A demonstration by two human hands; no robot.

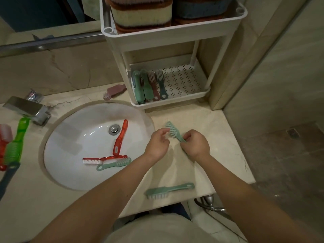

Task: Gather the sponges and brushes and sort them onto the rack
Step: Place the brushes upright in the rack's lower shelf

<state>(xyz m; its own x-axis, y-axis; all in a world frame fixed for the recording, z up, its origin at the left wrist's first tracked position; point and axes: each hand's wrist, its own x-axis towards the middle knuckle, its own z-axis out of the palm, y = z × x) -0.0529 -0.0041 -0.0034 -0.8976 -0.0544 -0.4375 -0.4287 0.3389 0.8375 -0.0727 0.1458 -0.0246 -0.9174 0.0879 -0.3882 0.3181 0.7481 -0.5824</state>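
Observation:
My right hand (195,145) grips the handle of a mint-green brush (172,130) above the counter, bristle head pointing up and left. My left hand (157,143) is just beside the brush head, fingers curled, fingertips at the bristles. The white two-tier rack (175,35) stands at the back; its lower tray (184,79) holds several brushes (149,86) in a row on the left, and its top tray holds stacked sponges (142,13). Two red brushes (120,137) and a mint one (114,163) lie in the sink. Another mint brush (169,190) lies near the counter's front edge.
A white sink basin (70,146) fills the counter's middle, with a chrome tap (28,109) at left. A green brush (15,142), a red one (3,146) and a dark handle lie at far left. A pink brush (115,92) lies behind the sink. The counter edge drops at right.

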